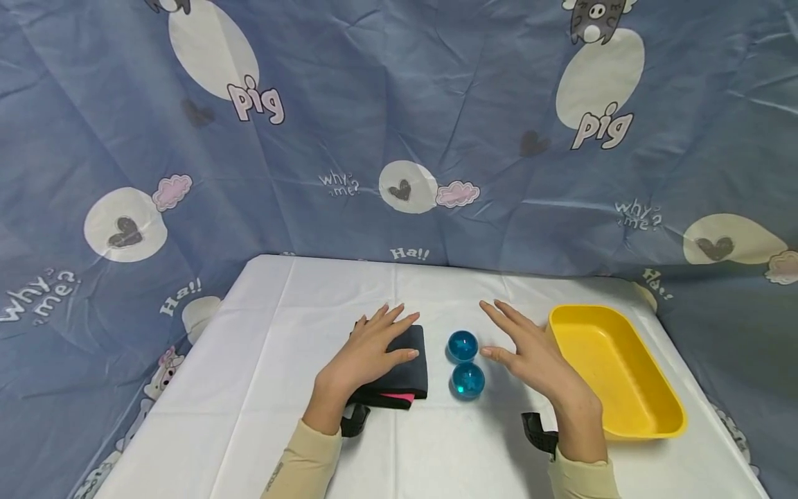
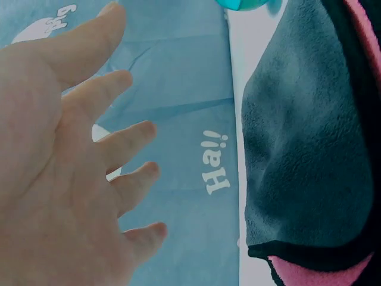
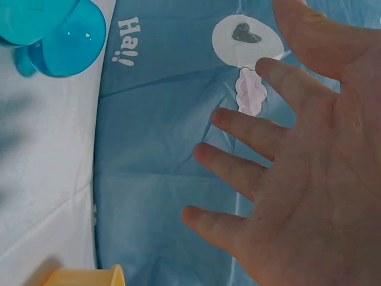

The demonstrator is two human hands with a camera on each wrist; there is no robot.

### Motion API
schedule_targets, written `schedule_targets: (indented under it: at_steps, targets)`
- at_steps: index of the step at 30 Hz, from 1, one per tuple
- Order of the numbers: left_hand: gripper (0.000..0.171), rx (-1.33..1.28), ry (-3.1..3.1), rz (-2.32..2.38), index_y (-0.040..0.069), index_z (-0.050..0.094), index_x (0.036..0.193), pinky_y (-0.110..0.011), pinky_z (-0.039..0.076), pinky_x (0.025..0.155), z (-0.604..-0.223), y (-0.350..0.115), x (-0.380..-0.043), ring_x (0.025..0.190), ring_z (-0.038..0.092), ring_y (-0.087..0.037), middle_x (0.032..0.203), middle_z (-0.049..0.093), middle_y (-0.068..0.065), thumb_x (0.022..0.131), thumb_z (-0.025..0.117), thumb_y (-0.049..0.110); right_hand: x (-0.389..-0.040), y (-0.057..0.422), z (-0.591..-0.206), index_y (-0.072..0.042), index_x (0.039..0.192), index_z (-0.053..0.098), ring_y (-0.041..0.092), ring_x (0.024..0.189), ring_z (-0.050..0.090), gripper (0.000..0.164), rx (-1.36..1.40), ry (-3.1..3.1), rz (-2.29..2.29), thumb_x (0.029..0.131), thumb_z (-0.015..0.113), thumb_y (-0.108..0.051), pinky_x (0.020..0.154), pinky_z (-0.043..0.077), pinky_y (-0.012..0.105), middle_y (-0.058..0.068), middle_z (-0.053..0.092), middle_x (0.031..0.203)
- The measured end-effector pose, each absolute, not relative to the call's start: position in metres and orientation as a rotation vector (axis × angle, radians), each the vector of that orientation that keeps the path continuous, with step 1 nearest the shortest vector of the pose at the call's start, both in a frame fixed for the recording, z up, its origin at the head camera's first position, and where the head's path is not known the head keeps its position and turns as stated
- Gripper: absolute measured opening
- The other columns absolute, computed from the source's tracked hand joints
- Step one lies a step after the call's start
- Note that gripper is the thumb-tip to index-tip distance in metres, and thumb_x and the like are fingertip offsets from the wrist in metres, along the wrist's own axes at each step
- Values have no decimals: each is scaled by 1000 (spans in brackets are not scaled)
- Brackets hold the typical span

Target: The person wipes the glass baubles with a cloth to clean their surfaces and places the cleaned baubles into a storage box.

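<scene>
My left hand [image 1: 372, 352] hovers with spread fingers above a folded dark grey cloth [image 1: 408, 364], which has black edging and a strip of pink showing. In the left wrist view the cloth [image 2: 309, 137] looks soft and fuzzy, apart from the palm. Two clear blue balls lie on the table right of the cloth, a far ball [image 1: 463, 345] and a near ball [image 1: 467, 380], close together. To their right my right hand [image 1: 536, 357] is held in the air, fingers spread, holding nothing. Both balls also show at a corner of the right wrist view.
A yellow rectangular tub [image 1: 645, 409] stands at the right side of the table, beside my right forearm. The table wears a white cloth [image 1: 299, 333]. Behind and around it hangs a blue printed curtain [image 1: 349, 125].
</scene>
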State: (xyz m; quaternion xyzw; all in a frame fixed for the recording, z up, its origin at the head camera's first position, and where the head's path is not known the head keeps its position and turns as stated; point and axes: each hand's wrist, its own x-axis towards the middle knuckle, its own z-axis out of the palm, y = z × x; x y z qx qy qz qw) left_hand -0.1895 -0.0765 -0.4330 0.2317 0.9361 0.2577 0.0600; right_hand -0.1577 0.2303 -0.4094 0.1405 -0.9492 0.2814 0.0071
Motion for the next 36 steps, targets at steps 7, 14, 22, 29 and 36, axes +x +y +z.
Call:
schedule_targets:
  at_steps: [7,14,22,29,36]
  targets:
    - [70,720,2817,719,39,34,154,-64,13,122,-437,-72,-189,155,16,-32,165,27,-1,92,62,56,-158,226,-410,-41,156,27,42,146,31,80,469,-2981,928,90,71,-41,113,26,70,11,28,163]
    - [71,766,2767,733,37,38,153,-63,16,122,-437,-70,-187,154,21,-30,164,30,-1,90,68,52,-159,223,-410,-41,153,35,41,146,32,76,476,-3016,967,88,75,-38,113,27,70,9,30,163]
    - [78,791,2747,709,35,39,153,-61,20,122,-439,-67,-187,151,28,-28,162,33,-5,86,75,48,-158,220,-412,-39,150,43,39,143,38,72,495,-3032,955,85,73,-50,113,33,66,10,38,158]
    - [80,803,2711,631,35,40,152,-59,23,122,-441,-64,-187,150,32,-28,161,34,-7,82,79,45,-158,217,-414,-39,148,45,37,140,42,71,484,-3045,982,84,74,-50,112,35,64,9,42,155]
    - [82,803,2711,591,33,43,152,-60,23,121,-443,-62,-186,150,30,-29,162,33,-7,80,81,42,-157,216,-413,-33,148,48,34,135,48,69,461,-3077,1032,85,77,-40,112,38,61,6,49,150]
